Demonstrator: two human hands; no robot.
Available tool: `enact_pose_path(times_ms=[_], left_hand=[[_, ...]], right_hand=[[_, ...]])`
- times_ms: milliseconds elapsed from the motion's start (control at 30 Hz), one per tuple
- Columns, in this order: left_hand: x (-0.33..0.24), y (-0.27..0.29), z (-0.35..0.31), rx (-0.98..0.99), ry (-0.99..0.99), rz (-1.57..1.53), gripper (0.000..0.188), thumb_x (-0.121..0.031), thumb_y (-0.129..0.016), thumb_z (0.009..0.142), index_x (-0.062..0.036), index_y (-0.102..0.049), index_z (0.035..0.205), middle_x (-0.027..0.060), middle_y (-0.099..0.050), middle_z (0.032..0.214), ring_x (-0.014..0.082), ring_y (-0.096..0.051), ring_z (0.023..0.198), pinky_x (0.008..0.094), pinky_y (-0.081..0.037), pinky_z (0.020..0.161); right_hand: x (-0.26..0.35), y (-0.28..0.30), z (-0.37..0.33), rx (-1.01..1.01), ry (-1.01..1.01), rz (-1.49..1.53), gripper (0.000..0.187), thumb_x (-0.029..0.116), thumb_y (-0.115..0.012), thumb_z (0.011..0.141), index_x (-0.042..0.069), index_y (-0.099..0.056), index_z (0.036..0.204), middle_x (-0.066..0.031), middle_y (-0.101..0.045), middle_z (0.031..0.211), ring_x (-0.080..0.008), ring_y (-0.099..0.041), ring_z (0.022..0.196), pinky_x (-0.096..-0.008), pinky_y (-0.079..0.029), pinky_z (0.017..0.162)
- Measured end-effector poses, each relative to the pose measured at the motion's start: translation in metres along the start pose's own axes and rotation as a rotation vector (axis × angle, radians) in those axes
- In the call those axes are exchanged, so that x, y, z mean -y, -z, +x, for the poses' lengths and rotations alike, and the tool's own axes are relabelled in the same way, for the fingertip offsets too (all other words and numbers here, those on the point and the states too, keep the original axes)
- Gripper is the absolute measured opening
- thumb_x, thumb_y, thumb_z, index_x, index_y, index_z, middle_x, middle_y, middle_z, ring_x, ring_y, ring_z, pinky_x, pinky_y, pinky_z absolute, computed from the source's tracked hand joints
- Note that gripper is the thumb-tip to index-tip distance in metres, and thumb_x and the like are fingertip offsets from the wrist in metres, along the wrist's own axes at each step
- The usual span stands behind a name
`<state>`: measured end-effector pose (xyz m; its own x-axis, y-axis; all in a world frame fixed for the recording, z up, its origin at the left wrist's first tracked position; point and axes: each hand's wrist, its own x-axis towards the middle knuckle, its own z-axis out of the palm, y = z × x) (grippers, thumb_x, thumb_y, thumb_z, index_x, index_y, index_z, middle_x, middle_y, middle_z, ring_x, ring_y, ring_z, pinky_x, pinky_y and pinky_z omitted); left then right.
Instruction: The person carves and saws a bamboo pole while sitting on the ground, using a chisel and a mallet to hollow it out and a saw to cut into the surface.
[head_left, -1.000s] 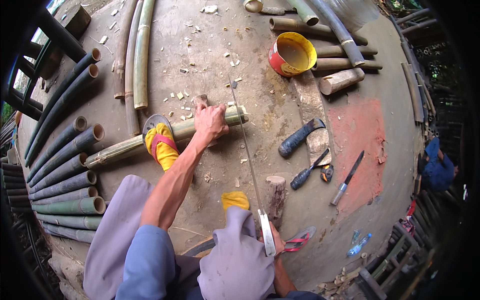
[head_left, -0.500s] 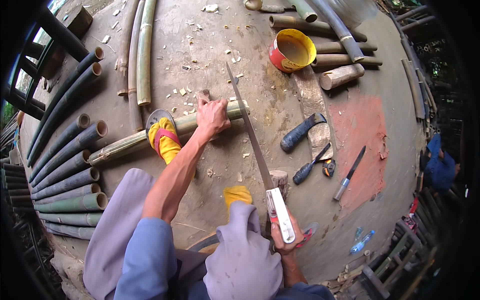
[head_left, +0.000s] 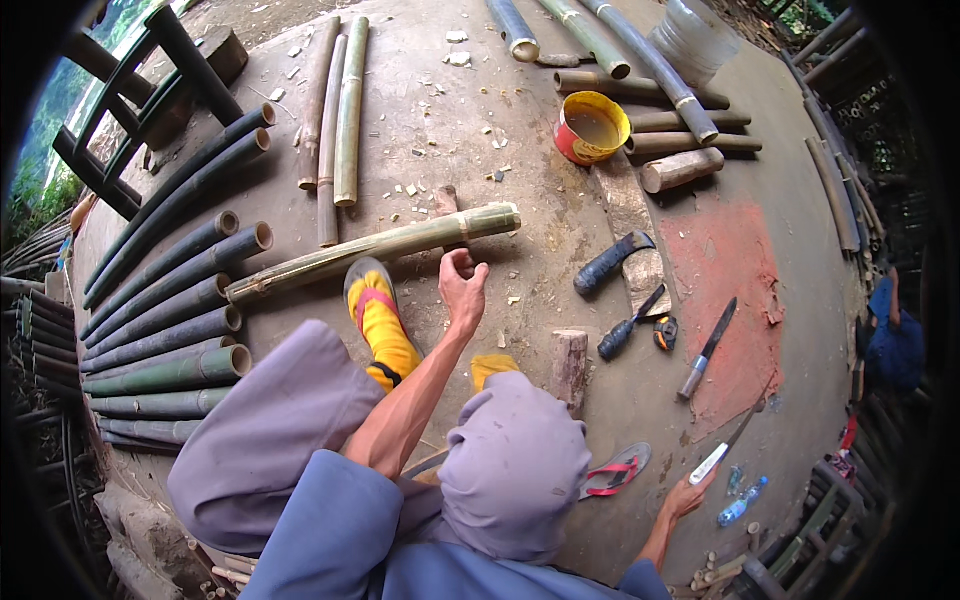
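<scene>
A green bamboo pole (head_left: 400,240) lies slantwise ahead of me, its right part resting across a small wooden block (head_left: 446,202). Just on the near side of the pole is my left hand (head_left: 464,290), its fingers loosely curled, thumb apart, holding nothing. Far to the right and low, my right hand (head_left: 686,494) is closed on the white handle of a handsaw (head_left: 709,464); the blade points up and right, close over the ground. My left foot (head_left: 374,300), in a yellow sock and flip-flop, is at the pole's near edge.
Dark bamboo poles (head_left: 165,310) are lined up at left. To the right lie a dark curved-handled tool (head_left: 600,268), a screwdriver-like tool (head_left: 625,330), a tape measure (head_left: 665,333) and a knife (head_left: 708,350). A yellow-red bucket (head_left: 592,128) stands beyond; an upright log (head_left: 570,368) is nearer.
My right hand has carried the saw away from the pole to the far lower right. My left hand has let go of the pole and drawn back. My left foot has come off the pole's top.
</scene>
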<state>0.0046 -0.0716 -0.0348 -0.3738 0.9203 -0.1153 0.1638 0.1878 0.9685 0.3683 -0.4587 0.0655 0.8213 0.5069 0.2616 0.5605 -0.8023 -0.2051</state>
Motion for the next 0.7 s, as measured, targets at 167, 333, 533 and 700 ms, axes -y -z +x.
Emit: enact_pose_path(times_ms=[167,333,533,700], left_hand=[[0.025,0.048,0.048,-0.243,0.612,-0.558,0.068,-0.031,-0.078,0.074,-0.0035,-0.042,0.126,0.0126,-0.053,0.116,0.0241,-0.056,0.101,0.0393,-0.049,0.08],[0.035,0.062,0.092,-0.223,0.804,-0.853,0.066,-0.027,-0.08,0.072,-0.0086,-0.045,0.124,0.0116,-0.048,0.123,0.0321,-0.048,0.114,0.0518,-0.043,0.096],[-0.019,0.011,0.01,-0.029,0.742,-0.952,0.049,-0.022,-0.074,0.077,-0.0066,-0.049,0.116,0.0089,-0.049,0.116,0.0273,-0.048,0.112,0.0482,-0.045,0.097],[-0.109,-0.036,-0.076,0.346,0.645,-0.92,0.046,-0.015,-0.071,0.078,-0.0016,-0.046,0.115,0.0101,-0.051,0.107,0.0228,-0.056,0.099,0.0479,-0.052,0.087]], right_hand=[[-0.027,-0.037,-0.014,0.283,-0.058,-0.187,0.069,0.002,-0.066,0.076,0.011,-0.037,0.138,-0.0225,-0.062,0.108,-0.0398,-0.06,0.096,-0.049,-0.046,0.078],[-0.062,-0.076,-0.051,0.456,0.005,-0.06,0.08,0.0,-0.07,0.068,0.01,-0.034,0.139,-0.0214,-0.063,0.106,-0.0387,-0.058,0.101,-0.0474,-0.042,0.087],[0.03,-0.067,-0.019,0.18,0.026,0.183,0.066,-0.008,-0.063,0.067,0.005,-0.047,0.129,-0.018,-0.058,0.102,-0.0322,-0.058,0.096,-0.0404,-0.046,0.083],[0.119,-0.091,0.018,0.374,0.066,0.344,0.057,-0.005,-0.062,0.07,0.002,-0.05,0.125,-0.0145,-0.058,0.099,-0.0264,-0.057,0.083,-0.0381,-0.047,0.074]])
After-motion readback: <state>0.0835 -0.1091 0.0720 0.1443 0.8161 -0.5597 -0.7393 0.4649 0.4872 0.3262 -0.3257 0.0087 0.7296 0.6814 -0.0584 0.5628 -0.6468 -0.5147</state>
